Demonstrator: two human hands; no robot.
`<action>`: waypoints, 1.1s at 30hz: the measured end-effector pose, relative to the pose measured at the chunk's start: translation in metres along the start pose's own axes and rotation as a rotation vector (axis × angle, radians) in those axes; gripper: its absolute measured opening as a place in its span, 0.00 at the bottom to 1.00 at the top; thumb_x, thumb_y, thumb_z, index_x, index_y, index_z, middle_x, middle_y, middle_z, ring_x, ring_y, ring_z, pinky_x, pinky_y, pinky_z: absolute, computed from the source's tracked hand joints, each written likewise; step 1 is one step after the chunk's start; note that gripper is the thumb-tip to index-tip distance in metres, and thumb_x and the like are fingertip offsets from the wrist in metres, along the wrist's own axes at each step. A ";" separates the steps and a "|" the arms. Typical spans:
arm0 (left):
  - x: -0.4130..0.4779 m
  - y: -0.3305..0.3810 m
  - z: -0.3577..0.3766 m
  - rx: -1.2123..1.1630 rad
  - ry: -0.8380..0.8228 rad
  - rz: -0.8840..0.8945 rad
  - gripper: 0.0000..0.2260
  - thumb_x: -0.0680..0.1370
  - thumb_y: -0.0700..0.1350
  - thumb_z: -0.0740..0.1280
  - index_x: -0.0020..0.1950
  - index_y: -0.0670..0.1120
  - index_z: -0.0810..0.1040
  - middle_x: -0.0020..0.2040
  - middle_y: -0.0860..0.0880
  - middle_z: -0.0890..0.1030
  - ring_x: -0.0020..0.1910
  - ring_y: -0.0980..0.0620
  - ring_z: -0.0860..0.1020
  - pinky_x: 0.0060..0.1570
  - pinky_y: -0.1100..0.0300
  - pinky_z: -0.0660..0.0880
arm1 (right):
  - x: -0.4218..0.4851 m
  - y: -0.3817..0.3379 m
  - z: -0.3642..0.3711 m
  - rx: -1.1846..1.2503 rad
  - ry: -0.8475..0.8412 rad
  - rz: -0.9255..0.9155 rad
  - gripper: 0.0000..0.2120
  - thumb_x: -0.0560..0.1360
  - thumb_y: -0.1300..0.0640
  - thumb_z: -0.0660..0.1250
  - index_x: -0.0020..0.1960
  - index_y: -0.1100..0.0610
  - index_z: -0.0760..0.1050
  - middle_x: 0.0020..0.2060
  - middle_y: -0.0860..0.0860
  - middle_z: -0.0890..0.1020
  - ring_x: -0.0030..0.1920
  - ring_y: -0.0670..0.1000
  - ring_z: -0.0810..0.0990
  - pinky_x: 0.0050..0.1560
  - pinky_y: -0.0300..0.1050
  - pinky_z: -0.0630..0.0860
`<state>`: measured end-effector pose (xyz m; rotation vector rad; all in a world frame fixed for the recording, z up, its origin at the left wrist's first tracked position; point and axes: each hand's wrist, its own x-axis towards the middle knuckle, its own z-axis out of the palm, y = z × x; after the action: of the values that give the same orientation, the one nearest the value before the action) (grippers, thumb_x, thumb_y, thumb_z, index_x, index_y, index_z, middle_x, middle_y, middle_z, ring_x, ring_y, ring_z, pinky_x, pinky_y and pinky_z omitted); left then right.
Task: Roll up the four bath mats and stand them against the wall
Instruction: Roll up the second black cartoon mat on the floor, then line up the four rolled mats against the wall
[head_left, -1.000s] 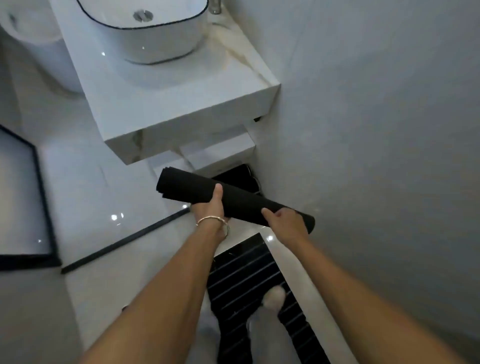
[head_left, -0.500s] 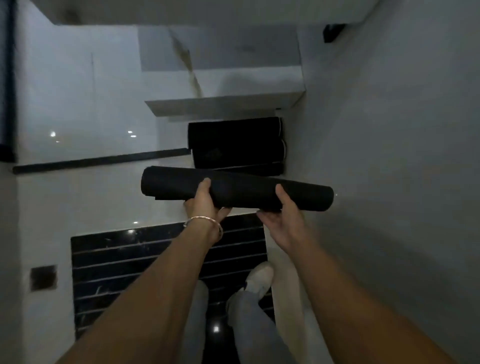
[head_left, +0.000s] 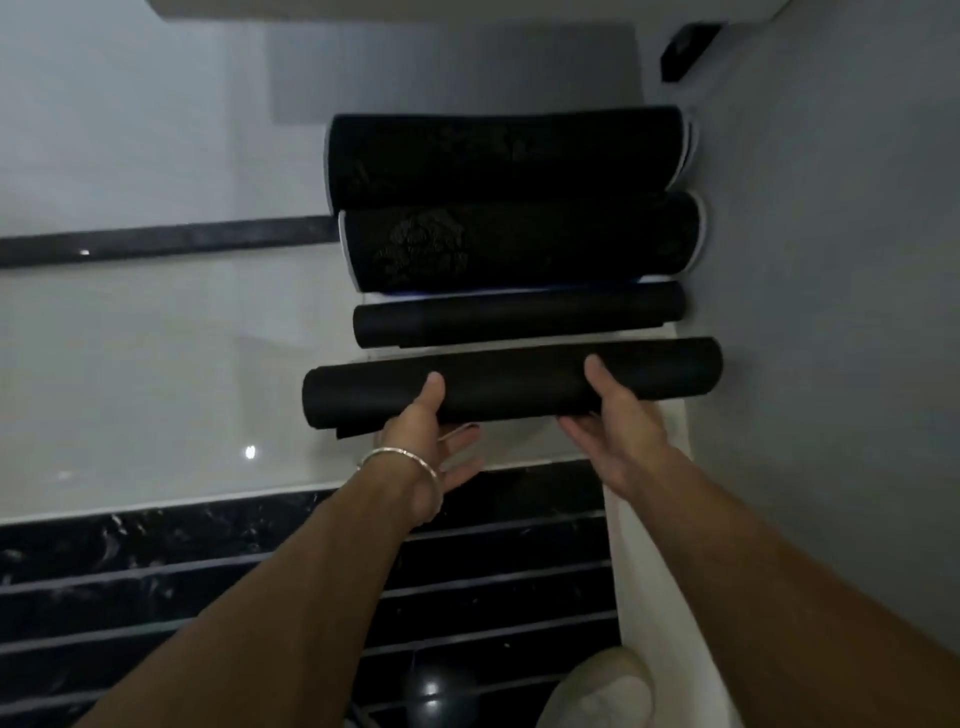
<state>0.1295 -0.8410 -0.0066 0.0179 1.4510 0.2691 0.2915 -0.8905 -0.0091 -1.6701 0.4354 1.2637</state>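
Step in hand: placing the fourth roll at the wall, judged from three rolls already set there.
Held mat (head_left: 514, 379): plain black roll, carried crosswise just above the floor (head_left: 156, 364). Its right end is at the floor's edge where the wall (head_left: 831, 312) rises. A loose flap shows under its left end.
Placed rolls: upper thick roll (head_left: 509, 156), lower thick roll (head_left: 519, 244) and thin roll (head_left: 519, 317) sit side by side, each with its right end towards the wall. Whether they lean or lie flat cannot be told.
Gap: the held mat is just beside the thin roll, not touching it.
Left hand (head_left: 426, 452): grips the roll left of its middle, thumb over the top and palm beneath. Two fingers stretch loosely below. A bracelet (head_left: 400, 460) is on the wrist.
Right hand (head_left: 618, 436): grips right of the middle, thumb on top, fingers curled under.
Handling advice: keep the flap pinned underneath so the roll does not unwind. Seat the right end against the wall first, then bring the roll tight to the thin roll. Let go only once it holds.
Risk: a soft roll may spring open or slide on the glossy floor.
Near edge: black slatted strip (head_left: 208, 571) and a shoe (head_left: 597, 691).
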 end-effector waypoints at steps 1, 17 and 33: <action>0.016 -0.002 0.001 -0.010 -0.009 -0.006 0.18 0.78 0.56 0.63 0.63 0.49 0.71 0.53 0.46 0.80 0.48 0.50 0.80 0.35 0.53 0.75 | 0.014 0.001 0.000 -0.027 -0.001 -0.018 0.15 0.76 0.57 0.68 0.60 0.57 0.72 0.57 0.55 0.79 0.56 0.55 0.79 0.51 0.51 0.79; 0.078 0.004 0.025 0.539 0.056 -0.001 0.29 0.78 0.66 0.50 0.54 0.41 0.72 0.41 0.43 0.80 0.33 0.48 0.78 0.33 0.60 0.69 | 0.088 -0.007 -0.012 -0.558 0.061 0.085 0.31 0.72 0.35 0.63 0.63 0.56 0.66 0.54 0.56 0.78 0.47 0.54 0.82 0.42 0.48 0.79; -0.284 0.168 0.089 1.358 0.027 0.875 0.21 0.79 0.61 0.56 0.62 0.51 0.77 0.59 0.48 0.79 0.59 0.47 0.75 0.52 0.60 0.67 | -0.230 -0.216 0.072 -1.177 -0.188 -0.620 0.20 0.75 0.36 0.60 0.47 0.52 0.77 0.45 0.48 0.80 0.47 0.49 0.77 0.49 0.46 0.71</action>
<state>0.1615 -0.7190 0.3114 1.7621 1.3282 -0.0679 0.3212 -0.7852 0.2953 -2.2882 -1.0849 1.2084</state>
